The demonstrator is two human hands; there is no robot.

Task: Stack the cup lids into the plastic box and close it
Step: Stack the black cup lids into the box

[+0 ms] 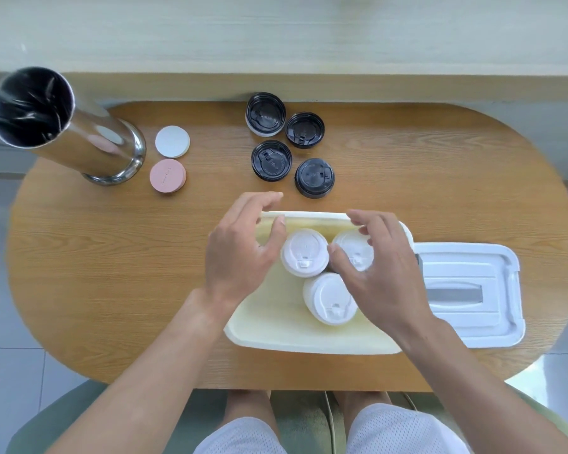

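A pale cream rectangular plastic box (276, 326) sits open on the oval wooden counter (112, 290), directly in front of the person. Inside it stand three stacks of white round plastic cup lids: one at the far left (304, 252), one at the far right (354, 249), and one nearer the person (328, 299). The left hand (240, 253) hovers over the box's left part, its fingers (269, 199) spread apart and loosely curved, holding nothing; its thumb lies just beside the far-left stack, though contact cannot be told. The right hand (384, 273) reaches over the right part of the box, its fingers (364, 216) curved around the far-right stack and its thumb against that stack's left side.

The box's white rectangular plastic cover (473, 290) lies flat on the counter just to the right of the box. Beyond the box, four black round plastic cup lids (271, 160) lie loose on the counter in a cluster; the farthest one (265, 113) rests on something white. Farther left lie a white round coaster (172, 141) and a pink round coaster (168, 175), next to a tall shiny metal cylinder (79, 139) lined with a black bag.
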